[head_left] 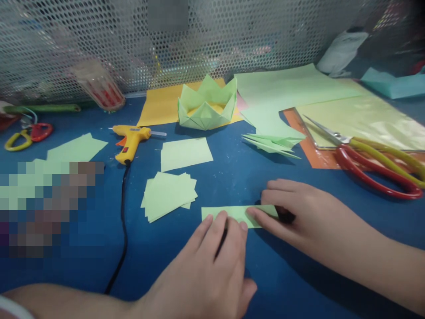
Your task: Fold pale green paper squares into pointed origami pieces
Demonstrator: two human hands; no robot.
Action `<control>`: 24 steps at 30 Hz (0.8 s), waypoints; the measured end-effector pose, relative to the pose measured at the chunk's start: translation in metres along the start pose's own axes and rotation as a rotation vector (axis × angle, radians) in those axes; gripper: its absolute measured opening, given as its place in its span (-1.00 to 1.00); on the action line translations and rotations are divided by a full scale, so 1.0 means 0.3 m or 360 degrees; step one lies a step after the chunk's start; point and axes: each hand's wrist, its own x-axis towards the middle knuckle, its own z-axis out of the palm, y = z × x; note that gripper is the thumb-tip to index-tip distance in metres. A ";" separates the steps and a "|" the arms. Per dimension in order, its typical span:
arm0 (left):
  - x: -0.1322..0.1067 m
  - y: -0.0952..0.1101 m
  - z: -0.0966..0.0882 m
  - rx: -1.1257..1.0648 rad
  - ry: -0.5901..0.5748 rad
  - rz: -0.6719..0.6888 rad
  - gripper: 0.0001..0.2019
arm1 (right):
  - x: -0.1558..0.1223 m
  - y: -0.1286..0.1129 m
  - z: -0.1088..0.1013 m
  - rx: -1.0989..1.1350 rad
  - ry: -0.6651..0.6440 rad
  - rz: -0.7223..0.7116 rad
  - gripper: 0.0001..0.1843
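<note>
The fingers of my left hand (212, 261) lie stretched out and flat, gripping nothing, their tips pressing down on the near edge of a strip of pale green paper (232, 213). My right hand (299, 212) comes in from the right, its fingers also released rather than clenched. They rest on the strip's right end, the forefinger tip lying along the paper. I cannot tell whether my right thumb is under the strip, as it is in shadow. The strip lies flat on the blue tabletop (232, 173), lengthwise from left to right, between my two hands and touching both.

Just to the left of the strip sits a loose stack of green paper pieces (169, 195), and beyond that a single green sheet (185, 153). A yellow glue gun (131, 141) stands farther left, its black cord running toward me. Behind the single sheet, a folded green paper crown (207, 104) rests on an orange-yellow sheet (159, 106). To the right of the crown lie some folded green pointed pieces (272, 144), near large green sheets (285, 88). Big red-and-yellow scissors (372, 159) lie on the far right, well apart from my hands. Small scissors (26, 135) sit at the far left, near the mesh wall (99, 35).
</note>
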 end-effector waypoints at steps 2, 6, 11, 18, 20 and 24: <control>0.004 -0.005 -0.007 -0.0019 -0.0027 0.0026 -0.60 | 0.000 0.002 0.004 -0.0027 0.0034 -0.0019 -0.66; 0.009 -0.015 -0.013 -0.0021 0.0026 0.0028 -0.64 | 0.002 0.004 0.012 0.0142 0.0076 -0.0123 -0.92; -0.004 -0.005 -0.021 0.0270 0.0195 0.0066 -0.65 | 0.000 0.016 0.009 0.0347 0.0009 -0.0415 -0.78; -0.010 -0.003 -0.044 0.0394 0.0223 0.0043 -0.61 | 0.003 0.062 -0.028 0.0257 -0.0027 -0.0818 -0.67; -0.011 -0.005 -0.045 0.0430 0.0205 0.0073 -0.62 | 0.007 0.084 -0.040 0.0264 -0.0090 -0.0950 -0.64; -0.014 -0.009 -0.040 0.0438 0.0166 0.0134 -0.62 | 0.022 0.124 -0.052 0.0264 -0.0172 -0.1045 -0.57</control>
